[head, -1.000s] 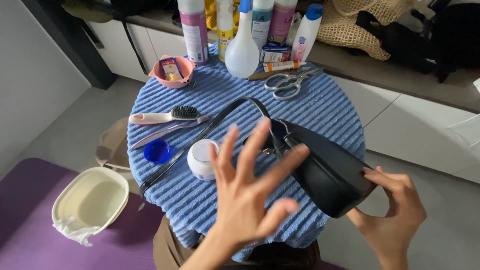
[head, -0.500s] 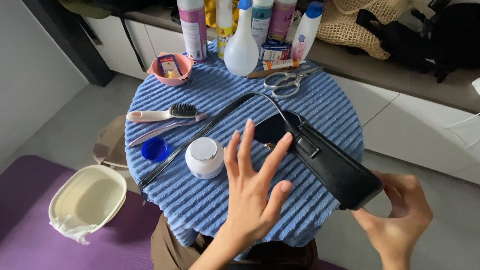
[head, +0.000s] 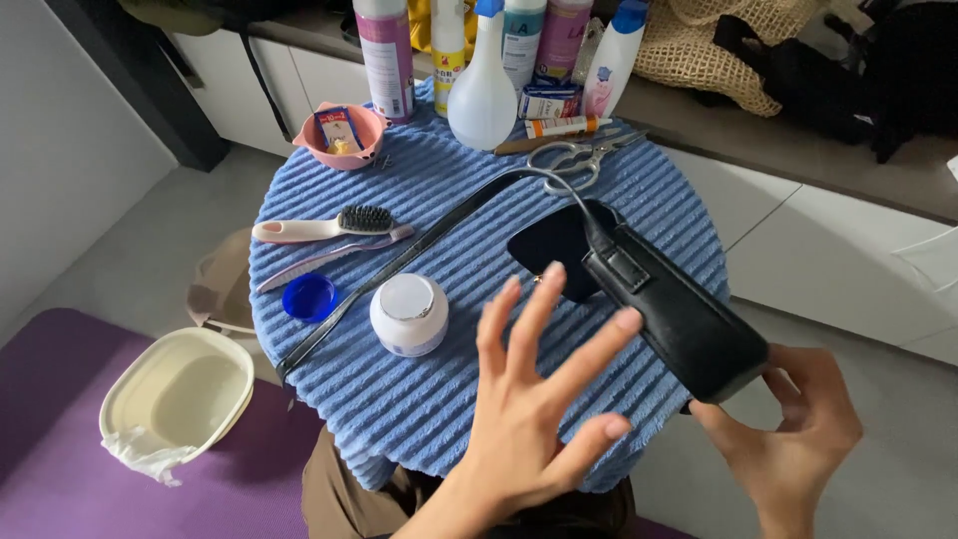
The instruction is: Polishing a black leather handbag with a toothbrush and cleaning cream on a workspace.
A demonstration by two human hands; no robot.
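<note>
A small round table under a ribbed blue cloth stands on a grey floor, with white cabinets behind it and a purple mat at its lower left.

Left of the table, on the mat's edge, sits a cream bin with a plastic liner. On the table's left part lie a brush with dark bristles and, just below it, a pale comb; a blue cap rests near the comb's lower end. A pink bowl stands at the table's far left edge. A white jar sits near the table's middle, just right of a long black strap that runs slantwise across the cloth. At the table's far edge stand bottles, with scissors lying just in front of them.

The left hand rises from the table's near edge, palm turned away, fingers spread wide and loose. It grasps nothing; its fingertips hover beside the black bag, and whether they touch it cannot be told.

The bag lies slantwise over the table's right side, its far end on the cloth and its near end jutting past the rim. The right hand comes up from below at the table's right, wrist bent, and pinches the bag's near corner between thumb and fingers.
</note>
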